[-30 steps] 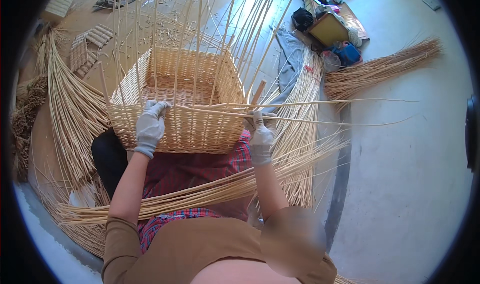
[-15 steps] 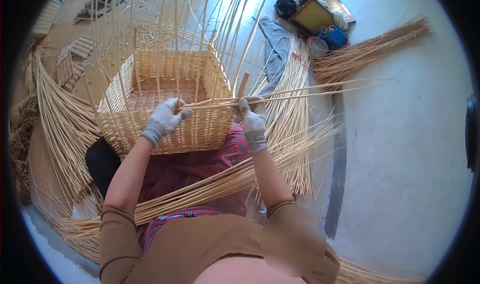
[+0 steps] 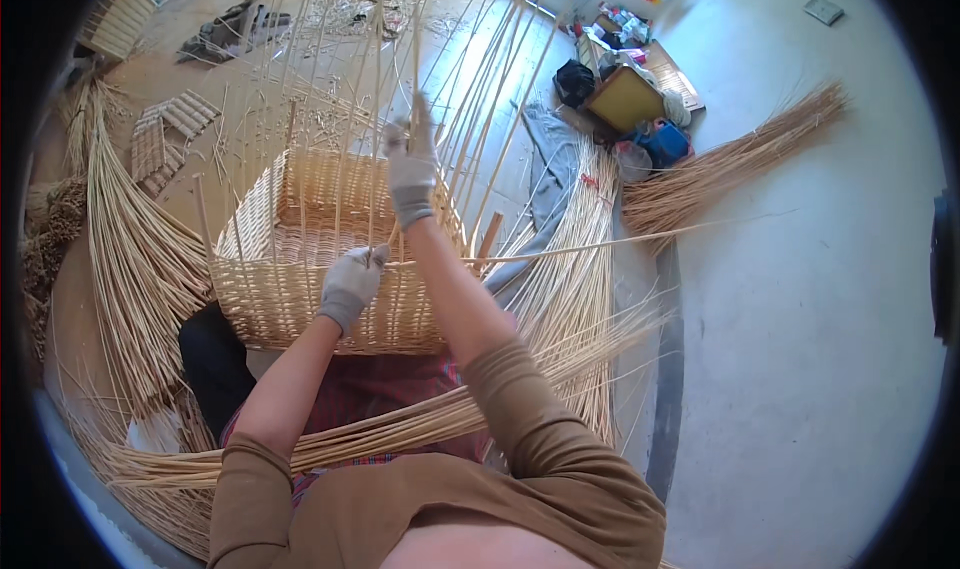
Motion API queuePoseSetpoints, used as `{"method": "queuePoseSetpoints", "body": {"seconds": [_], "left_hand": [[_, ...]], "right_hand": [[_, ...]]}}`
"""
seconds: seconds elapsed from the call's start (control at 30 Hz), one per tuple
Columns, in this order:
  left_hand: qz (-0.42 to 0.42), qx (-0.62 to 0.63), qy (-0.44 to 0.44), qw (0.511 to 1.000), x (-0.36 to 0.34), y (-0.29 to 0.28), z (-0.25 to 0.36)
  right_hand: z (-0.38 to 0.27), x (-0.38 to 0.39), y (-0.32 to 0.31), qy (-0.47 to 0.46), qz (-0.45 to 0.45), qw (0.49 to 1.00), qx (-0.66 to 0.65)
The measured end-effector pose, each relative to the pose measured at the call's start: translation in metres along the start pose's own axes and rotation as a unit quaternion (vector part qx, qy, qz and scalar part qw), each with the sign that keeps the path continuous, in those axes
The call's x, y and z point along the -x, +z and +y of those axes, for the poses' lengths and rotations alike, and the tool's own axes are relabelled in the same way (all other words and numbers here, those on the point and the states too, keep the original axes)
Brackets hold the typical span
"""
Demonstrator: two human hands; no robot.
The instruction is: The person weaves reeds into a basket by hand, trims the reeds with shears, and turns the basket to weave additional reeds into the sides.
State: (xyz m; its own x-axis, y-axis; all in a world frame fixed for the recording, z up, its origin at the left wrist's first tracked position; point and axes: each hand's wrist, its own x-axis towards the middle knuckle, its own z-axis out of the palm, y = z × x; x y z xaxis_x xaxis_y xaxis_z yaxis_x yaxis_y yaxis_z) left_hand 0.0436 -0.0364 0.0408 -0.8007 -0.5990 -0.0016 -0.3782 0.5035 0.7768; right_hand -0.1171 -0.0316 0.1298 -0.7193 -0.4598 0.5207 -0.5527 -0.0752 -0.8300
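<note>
A pale woven wicker basket (image 3: 275, 307) with tall upright canes (image 3: 380, 39) rests on my lap over red plaid cloth. My gloved left hand (image 3: 350, 285) is closed on a cane at the near rim, right of the middle. My gloved right hand (image 3: 410, 174) is raised above the basket, fingers closed round an upright cane and slightly blurred. A long horizontal weaving cane (image 3: 570, 247) runs from the near rim out to the right. A loose sheaf of canes (image 3: 380, 434) lies across my lap below the basket.
Long cane bundles lie at left (image 3: 130, 259) and right (image 3: 580, 359), with a browner one (image 3: 730, 149) farther right. Small slatted pieces (image 3: 170, 139) and scraps are on the floor. A cluttered low cabinet (image 3: 625, 99), blue jug (image 3: 663, 144) and bags stand against the pale wall.
My right hand has left the near rim, rising up and leftward onto an upright cane. My left hand has shifted right along the rim. The basket and surroundings appear lower in the view.
</note>
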Motion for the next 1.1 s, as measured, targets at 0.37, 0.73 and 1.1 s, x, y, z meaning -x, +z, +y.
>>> {"method": "queuePoseSetpoints", "body": {"seconds": [0.37,0.73,1.1], "left_hand": [[-0.05,0.074,-0.073,0.993,-0.008,-0.012,-0.002],[0.028,0.29,-0.17,0.941,-0.007,0.012,0.026],[0.035,0.349,-0.147,0.925,0.001,0.017,0.007]], "right_hand": [[0.023,0.143,-0.095,0.082,0.234,0.915,-0.32],[-0.052,0.189,-0.053,0.152,0.248,0.923,-0.252],[-0.013,0.145,-0.051,0.107,0.199,0.937,-0.265]]}}
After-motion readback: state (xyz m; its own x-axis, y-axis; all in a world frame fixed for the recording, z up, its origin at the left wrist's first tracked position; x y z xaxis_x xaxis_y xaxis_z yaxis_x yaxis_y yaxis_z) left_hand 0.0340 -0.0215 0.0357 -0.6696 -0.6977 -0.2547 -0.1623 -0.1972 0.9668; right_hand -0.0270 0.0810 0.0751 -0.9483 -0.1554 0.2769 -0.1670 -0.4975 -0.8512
